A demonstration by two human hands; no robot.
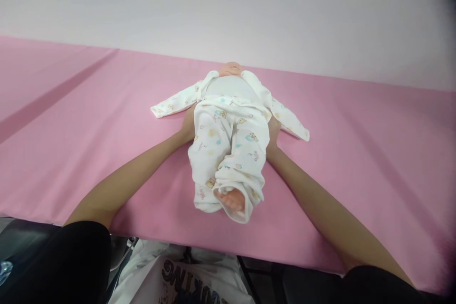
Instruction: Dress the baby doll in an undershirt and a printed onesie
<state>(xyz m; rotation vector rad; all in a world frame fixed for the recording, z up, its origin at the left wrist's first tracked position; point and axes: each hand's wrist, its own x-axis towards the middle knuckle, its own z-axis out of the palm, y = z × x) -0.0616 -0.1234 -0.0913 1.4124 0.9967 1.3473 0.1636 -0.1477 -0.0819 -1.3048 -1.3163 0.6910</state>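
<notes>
Got my left hand [189,121] and right hand [273,129] either side of this doll [231,88] in patterned pants [249,137], tbh can't tell if they're gripping.

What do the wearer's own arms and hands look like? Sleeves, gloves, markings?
Left sleeve and right sleeve: black, no print visible. Left forearm and right forearm: bare, no watch, band or cable in view. Left hand and right hand: partly hidden; no glove visible.

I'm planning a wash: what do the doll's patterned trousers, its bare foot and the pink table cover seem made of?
Patterned trousers: soft matte fabric, perhaps cotton, bunched in loose folds. Bare foot: likely smooth plastic or vinyl, given its moulded look. Pink cover: smooth, matte; creases fit cloth or vinyl.
</notes>
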